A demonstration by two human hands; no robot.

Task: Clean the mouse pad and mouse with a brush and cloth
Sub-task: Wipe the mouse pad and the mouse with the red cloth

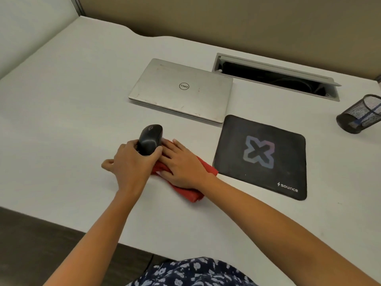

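Floral-print fabric at the bottom edge is nearest the lens; both forearms reach out over it onto the white desk.

Left hand: fingers and thumb wrapped round the rear of the black mouse, firm grasp. Mouse sits left of centre, nose pointing away from me, apparently tilted up off the desk; contact underneath is hidden by my fingers.

Red cloth: bunched flat on the desk just right of the mouse, its near end trailing toward me.

Right hand: palm down on the cloth, fingers straight and pressing, nothing clasped. Fingertips lie just beside the mouse.

Closed silver laptop lies behind both hands.

Mouse pad: flat on the desk, right of the cloth and nearly touching its edge, bare. Open cable tray behind it; mesh pen cup at far right, contents unclear.

Progress, as judged: mouse and cloth are together, so the mouse wipe looks under way or about to start. Cannot tell whether the pad has been done. No brush identifiable in view; brushing is unconfirmed. Mouse is not yet back on the pad.
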